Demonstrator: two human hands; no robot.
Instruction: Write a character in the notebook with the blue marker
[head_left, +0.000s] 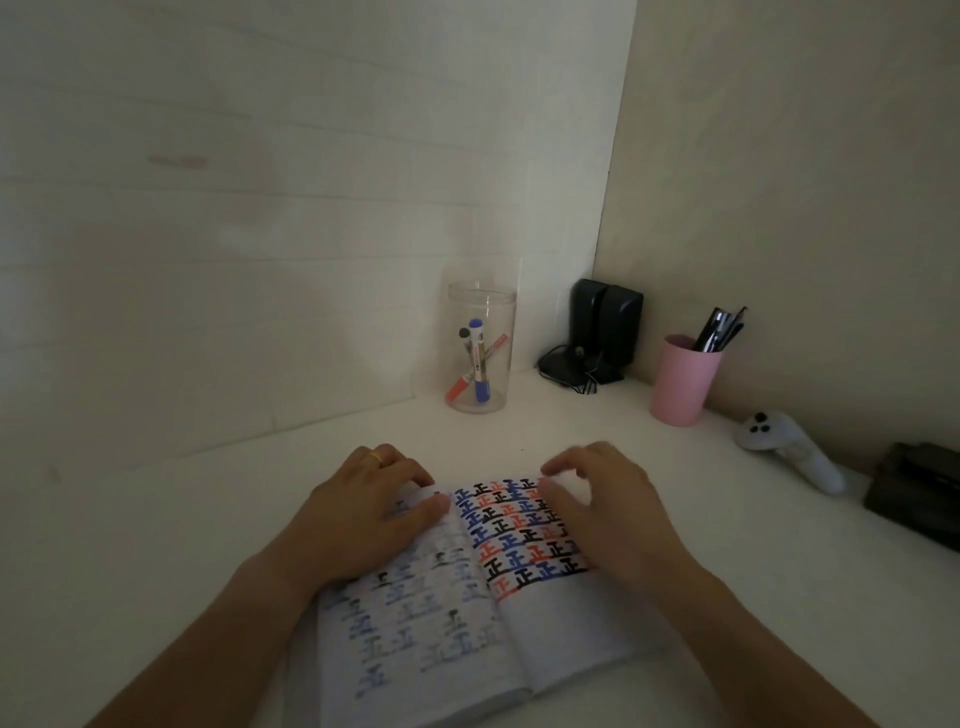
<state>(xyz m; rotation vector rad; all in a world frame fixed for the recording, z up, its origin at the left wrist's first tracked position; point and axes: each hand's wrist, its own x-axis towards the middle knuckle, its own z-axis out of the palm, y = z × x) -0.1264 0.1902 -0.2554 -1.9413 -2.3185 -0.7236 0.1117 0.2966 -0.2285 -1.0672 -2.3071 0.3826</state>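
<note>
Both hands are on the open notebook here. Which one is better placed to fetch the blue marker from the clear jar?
Probably the right hand. It only rests curled on the notebook, while the left hand presses the page flat. The blue marker stands in the clear jar, straight ahead of both.

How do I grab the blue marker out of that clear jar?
Come straight down through the jar's open top and pinch the blue marker's upper end. It stands nearly upright among the other markers, and the walls block every side.
</note>
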